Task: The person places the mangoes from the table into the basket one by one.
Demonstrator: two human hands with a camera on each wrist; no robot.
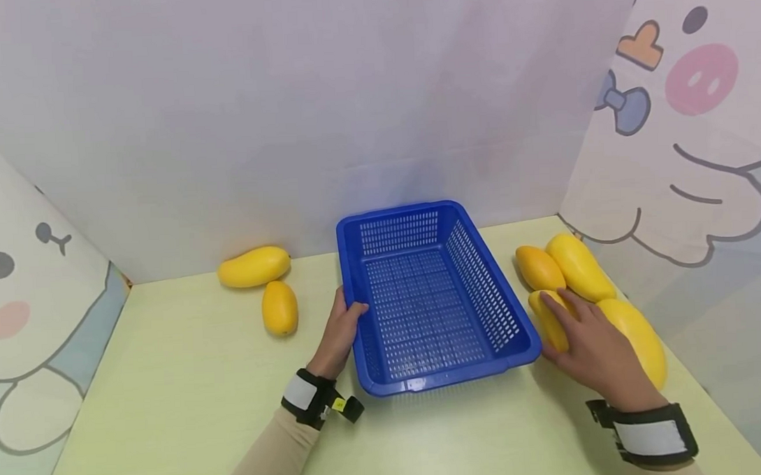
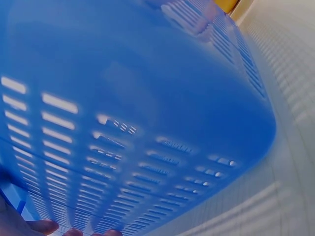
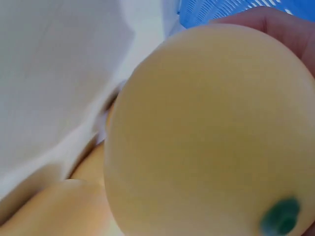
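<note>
A blue plastic basket (image 1: 420, 299) with slotted walls has nothing in it. My left hand (image 1: 340, 333) grips its left rim, thumb over the edge and fingers outside. The left wrist view is filled by the basket's slotted outer side (image 2: 123, 113), with fingertips (image 2: 74, 232) at the bottom edge. My right hand (image 1: 595, 345) holds a yellow mango (image 1: 547, 319) just right of the basket. Close up in the right wrist view, this mango (image 3: 211, 128) shows a green stem end, and the thumb (image 3: 275, 29) lies along its upper side.
Beside the right hand lie an orange-yellow mango (image 1: 539, 267), a long yellow mango (image 1: 579, 265) and a large one (image 1: 639, 344). Left of the basket, two more mangoes (image 1: 254, 267) lie on the pale table (image 1: 191, 405). White cloth (image 1: 257, 130) walls the back, with printed panels at both sides.
</note>
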